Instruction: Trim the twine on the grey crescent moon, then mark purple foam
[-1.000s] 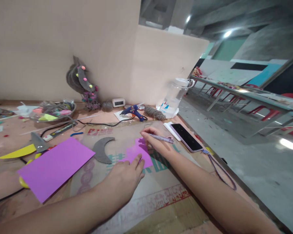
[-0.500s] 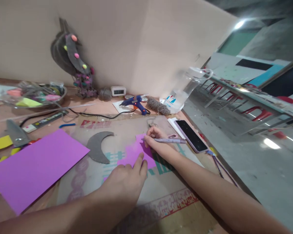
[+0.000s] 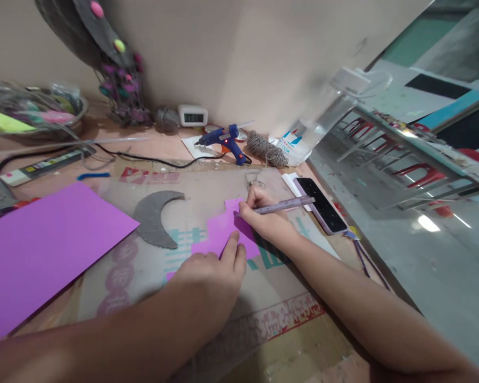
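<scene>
My right hand (image 3: 269, 215) grips a pale purple pen (image 3: 285, 204), its tip down at a small cut-out piece of purple paper (image 3: 215, 229). My left hand (image 3: 213, 279) lies on the same piece, fingers stretched out and pressing it against the printed plastic sheet (image 3: 143, 284); nothing is held in it. Left of the small piece rests a grey crescent shape (image 3: 149, 219). A larger purple sheet (image 3: 59, 244) lies farther left, one corner reaching close to the crescent. Part of the small piece is hidden under my left hand.
A blue glue gun (image 3: 225, 141), a grey yarn bundle (image 3: 266, 149) and a small white clock (image 3: 193, 115) stand along the wall. A clear bottle (image 3: 323, 114) and a phone (image 3: 323, 205) are at the right edge. A bowl of craft scraps (image 3: 80, 119) sits far left.
The view has shifted downward and tilted slightly, so the hanging decoration is partly cut off. The pen's back end has tipped up a little in my right hand. My left hand stays on the paper.
</scene>
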Demonstrator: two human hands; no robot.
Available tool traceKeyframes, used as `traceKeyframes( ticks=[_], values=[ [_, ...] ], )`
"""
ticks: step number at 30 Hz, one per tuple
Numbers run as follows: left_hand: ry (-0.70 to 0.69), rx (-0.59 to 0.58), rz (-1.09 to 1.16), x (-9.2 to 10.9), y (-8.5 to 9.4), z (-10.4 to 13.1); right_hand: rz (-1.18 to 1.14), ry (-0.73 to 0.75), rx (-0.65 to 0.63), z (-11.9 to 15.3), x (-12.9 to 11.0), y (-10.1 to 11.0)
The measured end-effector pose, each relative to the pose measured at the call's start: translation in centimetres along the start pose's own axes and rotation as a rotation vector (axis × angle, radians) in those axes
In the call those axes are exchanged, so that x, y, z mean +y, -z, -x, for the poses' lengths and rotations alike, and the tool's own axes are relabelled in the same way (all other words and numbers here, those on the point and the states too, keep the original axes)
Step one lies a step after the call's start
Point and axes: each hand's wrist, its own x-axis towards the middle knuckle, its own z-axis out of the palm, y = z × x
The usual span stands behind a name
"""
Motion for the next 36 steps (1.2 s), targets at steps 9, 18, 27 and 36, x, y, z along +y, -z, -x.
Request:
traceKeyframes(
  ticks=[9,18,27,36],
  values=[
    [-0.068,0.039,0.012,-0.2,0.3,-0.3,-0.17,-0.083,-0.05,-0.1,-0.4,0.5],
    [-0.056,0.159,-0.061,-0.6,0.6,-0.6,-0.179,-0.097,-0.03,-0.4,-1.3,0.6],
    [-0.032,0.031,-0.035,-0.2,-0.7,-0.1,-0.166,-0.074,-0.011,0.3,-0.7,0.4],
    [-0.047,0.082,-0.049,0.0,0.1,0.0,-0.049,-0.02,0.007,0.1,0.5,0.2]
  ],
)
